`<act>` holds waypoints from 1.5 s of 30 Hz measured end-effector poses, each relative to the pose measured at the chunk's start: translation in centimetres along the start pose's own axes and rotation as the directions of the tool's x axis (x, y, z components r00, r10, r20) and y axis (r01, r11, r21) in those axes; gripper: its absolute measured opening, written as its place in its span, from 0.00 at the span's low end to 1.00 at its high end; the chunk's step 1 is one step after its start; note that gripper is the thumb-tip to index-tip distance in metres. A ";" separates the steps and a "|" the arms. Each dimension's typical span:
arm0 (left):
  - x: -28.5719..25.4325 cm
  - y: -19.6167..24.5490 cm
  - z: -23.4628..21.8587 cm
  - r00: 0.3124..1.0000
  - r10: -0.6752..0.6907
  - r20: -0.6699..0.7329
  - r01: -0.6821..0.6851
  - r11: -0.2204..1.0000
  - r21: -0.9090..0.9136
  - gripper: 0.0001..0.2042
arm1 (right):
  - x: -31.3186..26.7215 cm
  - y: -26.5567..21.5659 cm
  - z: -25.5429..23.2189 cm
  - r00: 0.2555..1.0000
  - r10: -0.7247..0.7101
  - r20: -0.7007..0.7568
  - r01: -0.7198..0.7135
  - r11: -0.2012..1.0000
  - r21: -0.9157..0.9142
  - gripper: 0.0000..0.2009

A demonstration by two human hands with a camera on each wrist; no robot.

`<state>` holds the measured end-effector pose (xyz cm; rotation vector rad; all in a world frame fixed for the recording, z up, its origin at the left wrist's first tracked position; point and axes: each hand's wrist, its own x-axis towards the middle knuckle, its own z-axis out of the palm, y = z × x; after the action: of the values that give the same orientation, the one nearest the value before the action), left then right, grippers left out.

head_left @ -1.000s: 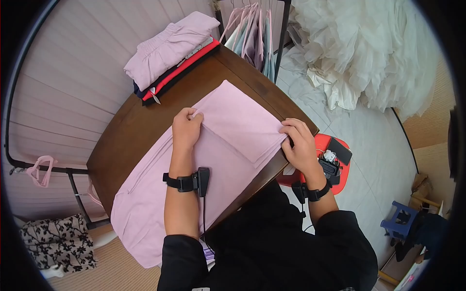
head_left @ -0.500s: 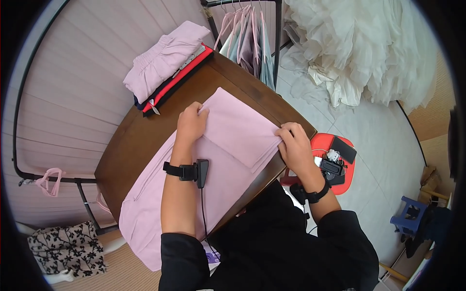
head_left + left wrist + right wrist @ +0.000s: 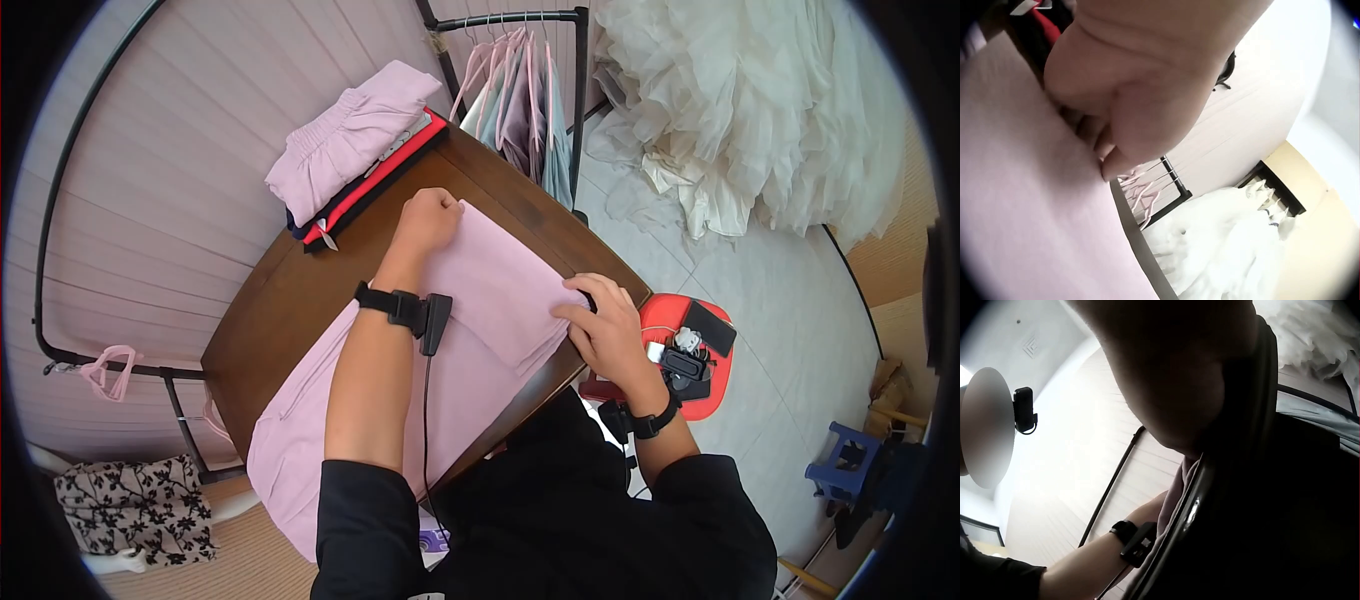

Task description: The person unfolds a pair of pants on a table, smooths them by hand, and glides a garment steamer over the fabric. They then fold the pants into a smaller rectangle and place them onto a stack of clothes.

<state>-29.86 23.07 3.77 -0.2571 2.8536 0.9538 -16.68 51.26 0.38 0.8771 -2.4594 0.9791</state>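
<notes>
A pink garment (image 3: 340,420) lies along the table, its upper end folded over into a flat panel (image 3: 500,290). At the panel's far left corner, my left hand (image 3: 430,222) holds the cloth edge with curled fingers. In the left wrist view, the fingertips (image 3: 1107,162) are tucked in at the pink cloth (image 3: 1029,187). My right hand (image 3: 608,335) rests at the panel's right edge, thumb and forefinger spread apart with their tips on the cloth. The right wrist view shows that hand (image 3: 1172,381) dark beside the table edge (image 3: 1191,515), its fingers hidden.
Folded clothes (image 3: 350,150) are stacked at the table's back left. A red stool (image 3: 715,390) with small devices stands right of the wooden table (image 3: 260,320). Clothes on pink hangers (image 3: 515,100) and a white tulle gown (image 3: 750,110) are behind.
My left hand has slid up along the folded panel's edge to its far corner. My right hand has shifted slightly down and its thumb now reaches onto the cloth, away from the forefinger.
</notes>
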 end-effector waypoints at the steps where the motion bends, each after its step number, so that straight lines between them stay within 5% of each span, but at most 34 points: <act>1: 0.1 0.0 0.3 1.000 0.001 -0.002 -0.001 1.000 0.001 0.11 | 0.0 0.0 -0.1 1.000 -0.002 -0.002 0.002 1.000 0.000 0.14; 7: -0.8 -1.2 1.4 0.971 0.115 -0.211 -0.141 0.984 -0.109 0.08 | -0.1 0.4 -0.7 0.999 -0.009 0.040 0.009 1.000 0.012 0.13; 9: -1.5 -1.8 1.2 0.845 0.233 -0.481 -0.277 0.961 -0.022 0.07 | 0.1 0.3 -0.9 0.999 0.030 0.043 -0.034 0.996 0.083 0.11; 10: -2.5 -1.3 0.7 0.846 0.231 -0.481 -0.274 0.961 -0.020 0.07 | 0.3 0.2 -0.9 0.999 0.030 0.044 -0.034 0.996 0.086 0.11; 12: -5.5 -0.1 -0.5 0.910 0.146 -0.388 -0.220 0.963 -0.153 0.06 | 0.4 -0.2 -1.0 0.976 0.210 0.058 -0.217 0.960 0.176 0.13; 14: -6.1 -2.1 0.0 0.936 0.194 -0.294 -0.235 0.965 -0.112 0.08 | 1.1 -0.6 -0.8 0.973 0.226 0.039 -0.229 0.966 0.122 0.16; 16: -6.6 -3.6 0.8 0.987 0.024 -0.156 -0.050 0.985 -0.167 0.10 | 2.1 -1.0 -0.5 0.972 0.233 0.023 -0.235 0.969 0.072 0.19; 18: -5.9 -4.7 1.1 0.984 0.022 -0.174 -0.062 0.971 -0.230 0.15 | 3.0 -1.3 -0.3 0.953 0.297 0.065 -0.298 0.955 0.004 0.27; 20: -5.9 -2.9 0.1 0.978 -0.194 -0.078 0.148 0.907 -0.395 0.20 | 4.0 -1.4 -0.4 0.911 0.381 0.157 -0.385 0.923 0.000 0.29; 24: -4.3 -1.6 -1.5 0.969 -0.239 0.061 0.246 0.920 -0.304 0.25 | 4.9 -1.5 -0.7 0.790 0.512 0.336 -0.531 0.846 -0.042 0.29; 29: -3.4 0.0 -3.6 0.892 -0.255 0.374 0.390 0.853 -0.348 0.15 | 4.6 -2.3 -1.2 0.812 0.518 0.269 -0.573 0.794 0.201 0.22; 33: -2.5 -1.5 -3.0 0.876 -0.258 0.408 0.431 0.799 -0.419 0.09 | 3.9 -1.9 -0.5 0.759 0.578 0.299 -0.651 0.679 0.340 0.15; 40: -4.6 -3.6 -4.0 0.924 -0.063 0.376 0.338 0.591 -0.732 0.05 | 2.8 -3.2 0.9 0.814 0.550 0.185 -0.553 0.638 0.537 0.10; 45: -7.6 -6.4 -5.3 0.940 0.152 0.306 0.236 0.357 -0.904 0.07 | 2.6 -8.6 0.6 0.970 0.240 -0.034 -0.191 0.842 0.505 0.09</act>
<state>-21.43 15.74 5.49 -0.2094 1.6148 2.2761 -13.03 44.90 5.53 0.6768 -2.2864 1.7520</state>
